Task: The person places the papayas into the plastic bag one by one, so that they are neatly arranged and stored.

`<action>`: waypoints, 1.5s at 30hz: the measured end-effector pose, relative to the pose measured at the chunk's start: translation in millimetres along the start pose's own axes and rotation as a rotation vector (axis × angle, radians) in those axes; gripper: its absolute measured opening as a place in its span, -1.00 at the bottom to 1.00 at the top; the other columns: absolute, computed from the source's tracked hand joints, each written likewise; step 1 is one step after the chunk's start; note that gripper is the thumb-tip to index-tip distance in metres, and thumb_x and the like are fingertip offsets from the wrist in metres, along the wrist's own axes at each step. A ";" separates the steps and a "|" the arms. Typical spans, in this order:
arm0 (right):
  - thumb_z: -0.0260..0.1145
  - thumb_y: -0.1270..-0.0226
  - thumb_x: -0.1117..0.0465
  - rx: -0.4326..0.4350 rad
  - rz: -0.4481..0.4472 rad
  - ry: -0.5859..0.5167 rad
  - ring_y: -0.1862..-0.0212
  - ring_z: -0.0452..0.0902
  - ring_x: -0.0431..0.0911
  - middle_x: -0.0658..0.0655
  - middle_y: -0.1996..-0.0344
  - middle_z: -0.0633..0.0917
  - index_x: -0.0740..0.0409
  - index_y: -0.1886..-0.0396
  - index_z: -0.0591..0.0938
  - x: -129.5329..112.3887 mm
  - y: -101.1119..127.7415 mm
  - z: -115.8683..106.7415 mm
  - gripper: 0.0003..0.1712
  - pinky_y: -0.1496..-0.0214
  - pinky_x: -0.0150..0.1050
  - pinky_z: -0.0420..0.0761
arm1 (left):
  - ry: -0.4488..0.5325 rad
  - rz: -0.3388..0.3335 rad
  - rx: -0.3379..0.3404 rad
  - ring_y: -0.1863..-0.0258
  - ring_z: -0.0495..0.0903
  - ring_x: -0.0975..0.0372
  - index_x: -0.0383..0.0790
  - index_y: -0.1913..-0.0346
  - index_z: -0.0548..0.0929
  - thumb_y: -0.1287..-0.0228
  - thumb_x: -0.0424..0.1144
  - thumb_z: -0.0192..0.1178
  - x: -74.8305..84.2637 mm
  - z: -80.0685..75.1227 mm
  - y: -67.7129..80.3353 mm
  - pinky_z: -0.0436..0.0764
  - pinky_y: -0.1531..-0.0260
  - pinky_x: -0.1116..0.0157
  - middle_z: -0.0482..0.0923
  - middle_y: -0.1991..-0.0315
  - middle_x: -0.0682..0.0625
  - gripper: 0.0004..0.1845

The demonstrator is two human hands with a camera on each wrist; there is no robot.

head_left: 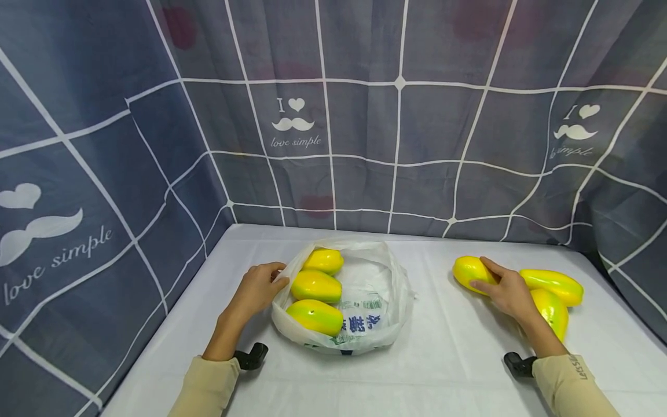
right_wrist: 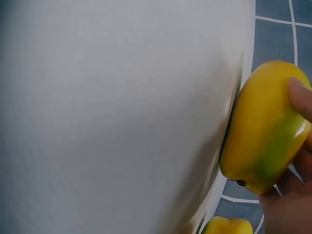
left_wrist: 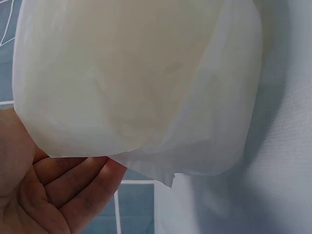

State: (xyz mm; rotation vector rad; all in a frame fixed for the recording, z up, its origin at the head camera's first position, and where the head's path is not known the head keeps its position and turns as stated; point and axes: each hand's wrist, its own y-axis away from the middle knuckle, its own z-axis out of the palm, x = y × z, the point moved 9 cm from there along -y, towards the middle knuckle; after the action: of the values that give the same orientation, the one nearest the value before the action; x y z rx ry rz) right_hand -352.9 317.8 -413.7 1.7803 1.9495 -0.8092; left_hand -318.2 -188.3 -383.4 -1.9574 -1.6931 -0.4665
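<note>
A white plastic bag (head_left: 398,295) with printed characters stands with its mouth wide open, its rim rolled outward. Inside, along its left side, three yellow-green papayas (head_left: 315,286) lie in a row. My left hand (head_left: 260,289) pinches the bag's left rim; in the left wrist view the bag's white film (left_wrist: 136,83) covers the fingertips. Over on the right, my right hand (head_left: 506,292) grips another papaya (right_wrist: 261,126), thumb on one side and fingers round the other. Two more papayas (head_left: 554,284) lie just right of that hand, one partly behind the wrist.
Everything rests on a white cloth-covered table (head_left: 432,359). A dark grey checked curtain (head_left: 359,121) with white lines hangs along the back and both sides, close to the table's edges. Black wrist mounts (head_left: 252,356) sit below each hand.
</note>
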 end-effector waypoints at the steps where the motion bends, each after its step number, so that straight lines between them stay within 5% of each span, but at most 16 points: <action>1: 0.42 -0.28 0.04 -0.003 0.009 -0.003 -0.33 0.15 0.48 0.54 -0.33 0.28 0.41 -0.46 0.20 0.4 0.1 0.1 -0.06 -0.27 0.32 0.20 | 0.002 0.001 0.000 0.32 0.46 0.10 -0.33 -0.14 0.63 -0.33 -0.27 0.25 0.4 -0.2 0.2 0.52 0.24 0.12 0.61 0.24 -0.09 -0.64; 22: 0.39 -0.31 0.04 -0.031 0.070 -0.011 -0.35 0.11 0.48 0.54 -0.36 0.23 0.40 -0.48 0.14 -0.2 9.7 4.7 -0.05 -0.29 0.32 0.16 | -0.002 0.014 0.004 0.28 0.50 0.10 -0.34 -0.12 0.64 -0.32 -0.27 0.27 1.2 -0.8 1.5 0.54 0.18 0.08 0.64 0.20 -0.12 -0.65; 38: 0.42 -0.28 0.00 0.029 -0.062 -0.033 -0.31 0.21 0.44 0.49 -0.34 0.33 0.28 -0.49 0.24 -32.5 24.2 -9.7 -0.08 -0.24 0.31 0.24 | 0.002 0.030 0.015 0.25 0.54 0.06 -0.37 -0.12 0.64 -0.33 -0.29 0.24 2.8 -2.5 2.4 0.53 0.14 0.01 0.66 0.18 -0.16 -0.65; 45: 0.47 -0.22 0.20 0.134 -0.231 -0.006 -0.21 0.38 0.36 0.46 -0.25 0.46 0.33 -0.42 0.35 -66.5 29.8 -15.1 -0.18 -0.15 0.27 0.35 | -0.001 0.036 0.023 0.22 0.58 0.03 -0.39 -0.12 0.63 -0.32 -0.28 0.25 2.9 -3.9 2.2 0.54 0.11 0.00 0.67 0.16 -0.19 -0.64</action>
State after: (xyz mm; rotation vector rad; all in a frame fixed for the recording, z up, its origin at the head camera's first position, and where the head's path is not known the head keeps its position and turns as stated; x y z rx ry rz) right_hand -313.5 277.2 -365.2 1.6408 2.1707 -1.0415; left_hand -315.3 -188.4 -379.0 -1.9691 -1.6535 -0.4311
